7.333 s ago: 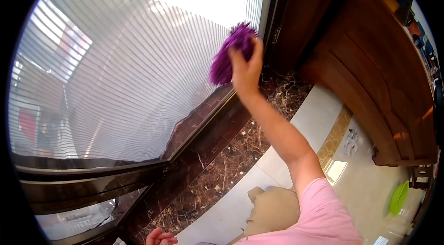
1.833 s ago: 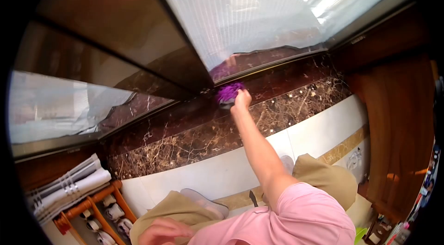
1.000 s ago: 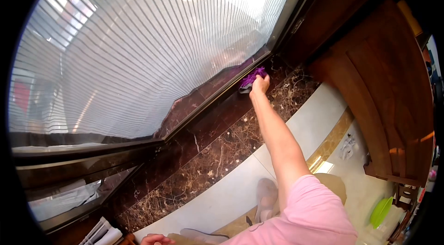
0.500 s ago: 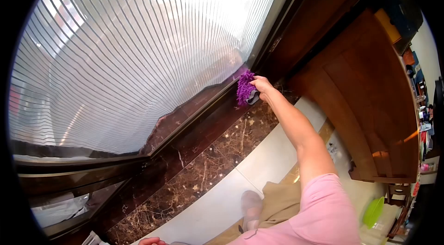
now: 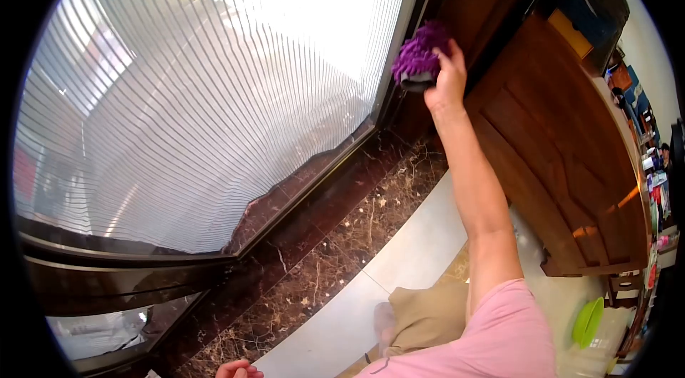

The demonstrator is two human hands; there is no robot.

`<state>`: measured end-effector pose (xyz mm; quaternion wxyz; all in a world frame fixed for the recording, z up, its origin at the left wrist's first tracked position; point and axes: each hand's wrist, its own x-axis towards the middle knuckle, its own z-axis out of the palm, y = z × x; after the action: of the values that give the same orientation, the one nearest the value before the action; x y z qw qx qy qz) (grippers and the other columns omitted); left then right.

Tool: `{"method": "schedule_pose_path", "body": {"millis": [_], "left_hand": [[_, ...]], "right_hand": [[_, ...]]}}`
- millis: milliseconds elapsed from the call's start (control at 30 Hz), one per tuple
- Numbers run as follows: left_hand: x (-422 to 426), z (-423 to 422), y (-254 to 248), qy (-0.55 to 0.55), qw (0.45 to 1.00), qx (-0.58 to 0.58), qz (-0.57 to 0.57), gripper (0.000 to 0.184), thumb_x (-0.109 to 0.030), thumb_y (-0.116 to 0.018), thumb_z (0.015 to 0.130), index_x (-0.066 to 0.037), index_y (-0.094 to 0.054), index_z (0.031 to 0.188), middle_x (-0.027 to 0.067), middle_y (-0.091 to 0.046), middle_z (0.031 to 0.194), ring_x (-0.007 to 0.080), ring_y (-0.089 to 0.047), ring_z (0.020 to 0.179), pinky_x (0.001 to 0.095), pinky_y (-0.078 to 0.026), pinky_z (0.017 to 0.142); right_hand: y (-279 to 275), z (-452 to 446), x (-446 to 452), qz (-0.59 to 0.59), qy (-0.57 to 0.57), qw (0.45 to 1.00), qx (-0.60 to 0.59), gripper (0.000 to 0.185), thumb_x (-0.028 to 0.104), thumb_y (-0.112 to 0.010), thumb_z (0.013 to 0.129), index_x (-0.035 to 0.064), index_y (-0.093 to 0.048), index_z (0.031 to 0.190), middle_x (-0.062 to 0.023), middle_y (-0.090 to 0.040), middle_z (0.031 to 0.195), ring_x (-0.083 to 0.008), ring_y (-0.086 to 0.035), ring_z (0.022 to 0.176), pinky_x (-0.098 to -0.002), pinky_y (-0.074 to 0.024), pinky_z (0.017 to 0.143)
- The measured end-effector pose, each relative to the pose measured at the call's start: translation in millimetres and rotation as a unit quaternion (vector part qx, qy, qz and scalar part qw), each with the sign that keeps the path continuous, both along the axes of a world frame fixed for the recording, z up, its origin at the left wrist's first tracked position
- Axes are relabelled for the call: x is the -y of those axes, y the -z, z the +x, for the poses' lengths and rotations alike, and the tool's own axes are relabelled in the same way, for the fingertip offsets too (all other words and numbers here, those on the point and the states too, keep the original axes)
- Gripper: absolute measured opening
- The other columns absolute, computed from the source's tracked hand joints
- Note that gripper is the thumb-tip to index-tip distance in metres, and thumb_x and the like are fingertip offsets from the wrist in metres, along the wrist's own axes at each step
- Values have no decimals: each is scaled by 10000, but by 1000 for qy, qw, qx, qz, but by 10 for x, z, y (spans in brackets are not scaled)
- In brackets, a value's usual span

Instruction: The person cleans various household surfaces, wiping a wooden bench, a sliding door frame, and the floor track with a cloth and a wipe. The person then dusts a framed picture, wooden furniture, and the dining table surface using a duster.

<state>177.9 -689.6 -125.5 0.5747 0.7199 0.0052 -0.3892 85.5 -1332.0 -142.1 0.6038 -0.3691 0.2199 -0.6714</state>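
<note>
My right hand (image 5: 449, 80) grips a purple chenille cleaning mitt (image 5: 417, 57) with a grey cuff. The mitt is up against the dark wooden frame (image 5: 467, 3), just right of the glass panel's edge. Thin wavy stripes cover most of the glass panel (image 5: 235, 107), with bright light behind it. At the bottom edge of the view my left hand (image 5: 240, 370) shows only in part, its fingers curled; whatever may be inside them is hidden.
A brown marble sill (image 5: 314, 260) runs diagonally below the glass, beside pale floor tiles (image 5: 349, 299). To the right stands a large brown wooden panel (image 5: 564, 157). A lime-green basin (image 5: 588, 322) lies at lower right. Cluttered small items line the far right.
My right hand has moved the mitt up and to the right, from the glass panel's lower corner onto the upright frame. My left hand has shifted slightly right.
</note>
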Motion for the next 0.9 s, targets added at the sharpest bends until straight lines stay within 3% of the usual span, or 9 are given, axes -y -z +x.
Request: {"method": "schedule_pose_path", "body": {"millis": [167, 267, 333, 367, 433, 533, 733, 833, 900], "left_hand": [[-73, -23, -43, 30, 999, 15, -30, 225, -132, -594, 967, 15, -624, 1135, 96, -663, 950, 181, -636, 865, 341, -535, 821], [-113, -32, -144, 43, 998, -4, -43, 223, -132, -592, 967, 15, -623, 1132, 91, -662, 947, 179, -636, 867, 336, -530, 825], [-196, -34, -164, 43, 997, -10, -60, 225, -131, -589, 969, 15, -619, 1137, 83, -660, 942, 181, -637, 874, 329, -523, 827], [-262, -32, -150, 45, 997, -26, -62, 222, -127, -587, 968, 14, -619, 1137, 84, -660, 941, 181, -638, 873, 330, -523, 825], [-355, -24, -135, 48, 996, -54, -60, 213, -111, -584, 965, 15, -619, 1133, 92, -664, 936, 187, -647, 868, 330, -524, 820], [-485, -36, 32, 11, 991, -119, -65, 216, -108, -595, 960, 11, -620, 1138, 103, -670, 929, 197, -663, 851, 352, -556, 805], [-484, -32, 192, -16, 969, -239, -54, 232, -145, -627, 946, -4, -626, 1130, 94, -662, 890, 200, -663, 803, 347, -569, 741], [-463, -79, 338, -13, 960, -277, -32, 226, -156, -644, 935, -6, -635, 1103, 93, -662, 866, 198, -654, 769, 343, -565, 713], [-492, -131, 530, 4, 956, -291, -28, 221, -173, -668, 918, -9, -648, 1064, 96, -661, 846, 203, -647, 750, 346, -560, 690]], "right_hand": [[-203, 290, -341, -116, 77, 985, -106, 569, 0, -603, 854, -18, -385, 1379, -135, -534, 1270, -211, -545, 1122, -315, -443, 991], [296, 510, -649, 36, 29, 993, -109, 554, -15, -630, 822, 10, -417, 1332, -96, -575, 1130, -200, -592, 985, -336, -513, 851], [513, 583, -843, 176, -68, 977, -100, 506, -42, -636, 815, 7, -448, 1282, -86, -585, 1101, -201, -598, 972, -338, -517, 836], [574, 596, -977, 159, -70, 978, -113, 502, -46, -635, 820, 7, -451, 1284, -77, -584, 1102, -192, -595, 980, -331, -511, 851], [322, 653, -1340, 140, -71, 979, -127, 498, -51, -634, 824, 7, -455, 1285, -68, -584, 1103, -184, -591, 988, -324, -504, 866], [-231, 737, -1652, -81, -53, 984, -148, 504, -30, -639, 853, 14, -449, 1317, -47, -578, 1124, -138, -567, 1006, -285, -472, 920], [-1253, 867, -1716, -119, -7, 982, -149, 503, -7, -629, 865, 39, -443, 1330, -54, -579, 1137, -149, -580, 995, -285, -493, 906], [-1505, 938, -1751, 201, -20, 976, -80, 505, -24, -549, 882, 58, -392, 1355, -107, -596, 1129, -245, -624, 974, -439, -561, 854], [-1731, 970, -2037, 237, -66, 962, -115, 434, 7, -569, 894, 70, -422, 1298, -111, -595, 1095, -257, -625, 986, -476, -551, 885]]}}
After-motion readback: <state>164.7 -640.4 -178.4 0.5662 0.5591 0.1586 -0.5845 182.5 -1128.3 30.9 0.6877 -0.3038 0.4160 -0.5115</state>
